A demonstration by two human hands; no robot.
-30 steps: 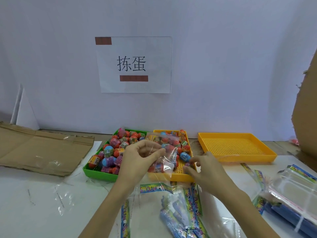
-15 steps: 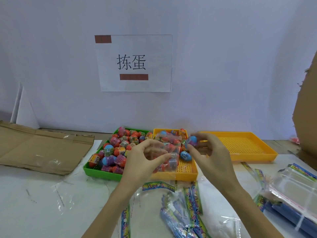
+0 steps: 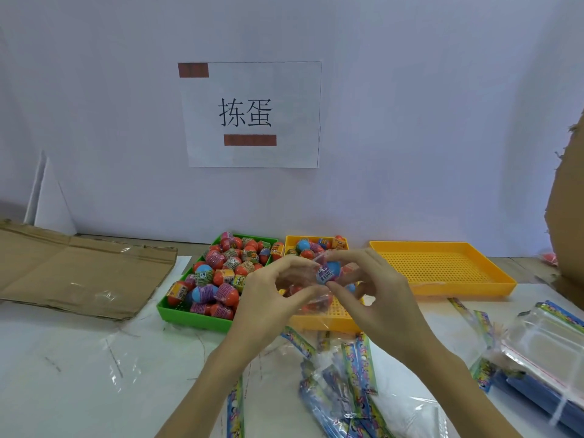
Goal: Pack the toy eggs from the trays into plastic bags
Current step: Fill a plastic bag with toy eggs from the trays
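A green tray (image 3: 189,314) holds a heap of red and blue toy eggs (image 3: 218,273). Beside it, a yellow tray (image 3: 319,322) carries a few more eggs (image 3: 305,246) at its far end. Over the yellow tray my left hand (image 3: 271,298) pinches the mouth of a clear plastic bag (image 3: 311,298) that has several eggs inside. My right hand (image 3: 376,289) pinches a blue toy egg (image 3: 328,271) with a purple wrapper at the bag's opening. The hands hide most of the bag.
An empty yellow tray (image 3: 442,267) lies to the right. Loose plastic bags (image 3: 347,374) with coloured headers cover the near table, and a stack of bags (image 3: 543,343) sits at the right edge. Flattened cardboard (image 3: 79,270) lies at the left, a cardboard box (image 3: 568,216) at the far right.
My right hand picked a blue egg from the yellow tray, lifted it and brought it left to the bag's mouth. My left hand kept holding the bag.
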